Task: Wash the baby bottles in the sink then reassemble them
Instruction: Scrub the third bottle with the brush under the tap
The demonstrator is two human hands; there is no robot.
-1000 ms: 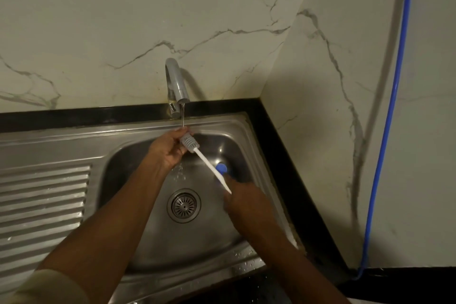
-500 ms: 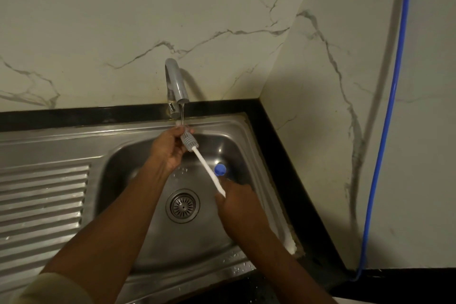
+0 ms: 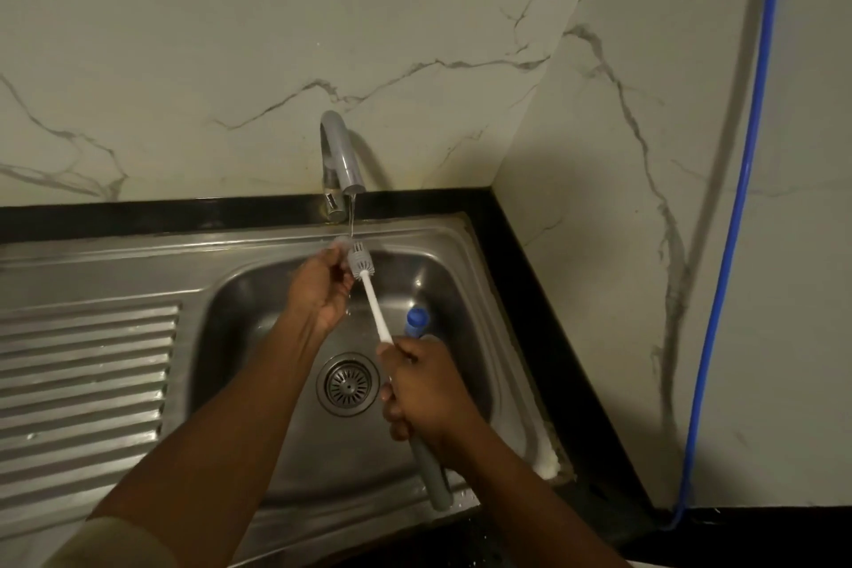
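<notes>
A bottle brush [image 3: 374,307] with a grey bristle head, white shaft and grey handle slants over the steel sink [image 3: 465,244]. Its head sits under a thin stream from the tap [image 3: 339,157]. My right hand [image 3: 424,392] grips the handle, whose grey end sticks out below the hand. My left hand [image 3: 320,291] is curled against the brush head, thumb and fingertips touching it; the thumb is blurred. A baby bottle with a blue top [image 3: 416,321] lies in the basin just beyond my right hand, mostly hidden.
The drain strainer [image 3: 348,384] sits in the basin floor. A ribbed draining board [image 3: 87,383] lies to the left. A black counter edge [image 3: 530,291] runs along the right. A blue hose [image 3: 733,244] hangs down the right wall. White foam [image 3: 546,461] clings to the sink's right rim.
My right hand has slid down and left along the handle, tilting the brush more upright. My left hand's grip on the head has loosened, leaving the bristles in plain view.
</notes>
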